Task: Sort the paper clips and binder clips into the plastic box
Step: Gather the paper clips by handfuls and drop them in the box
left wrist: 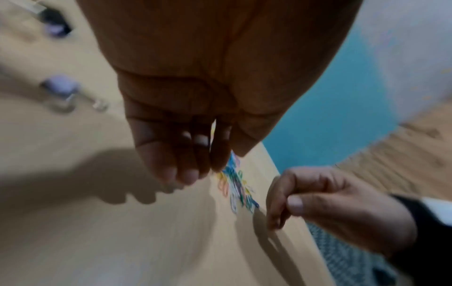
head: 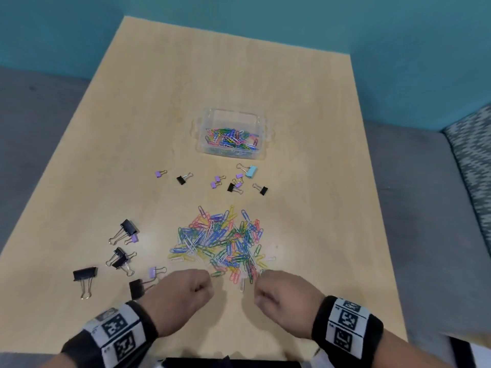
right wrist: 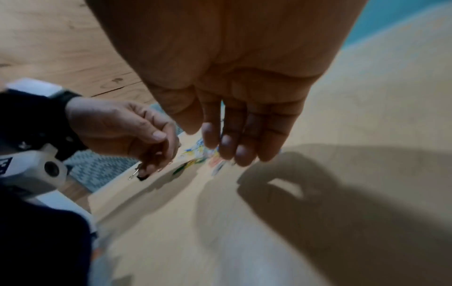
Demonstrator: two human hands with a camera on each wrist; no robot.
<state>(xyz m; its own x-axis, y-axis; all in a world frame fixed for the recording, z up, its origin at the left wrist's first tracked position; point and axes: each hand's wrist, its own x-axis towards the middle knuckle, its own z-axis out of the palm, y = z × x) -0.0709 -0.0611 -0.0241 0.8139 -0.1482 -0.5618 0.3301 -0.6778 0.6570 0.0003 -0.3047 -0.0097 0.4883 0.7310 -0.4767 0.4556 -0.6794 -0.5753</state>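
Observation:
A heap of coloured paper clips (head: 220,243) lies on the wooden table (head: 159,102). Behind it stands the clear plastic box (head: 261,134), with more paper clips (head: 231,138) inside. Small purple, black and blue binder clips (head: 239,181) are scattered between box and heap. Larger black binder clips (head: 119,251) lie at the left. My left hand (head: 202,285) and right hand (head: 261,290) hover at the heap's near edge, fingers loosely curled. In the wrist views the left fingers (left wrist: 186,168) and right fingers (right wrist: 234,151) hang relaxed and hold nothing.
The table's near edge runs just under my wrists. A black binder clip (head: 136,288) lies close to my left hand and a purple one (head: 154,272) beside it. Grey floor and a patterned cushion (head: 473,160) flank the table; a teal wall stands behind.

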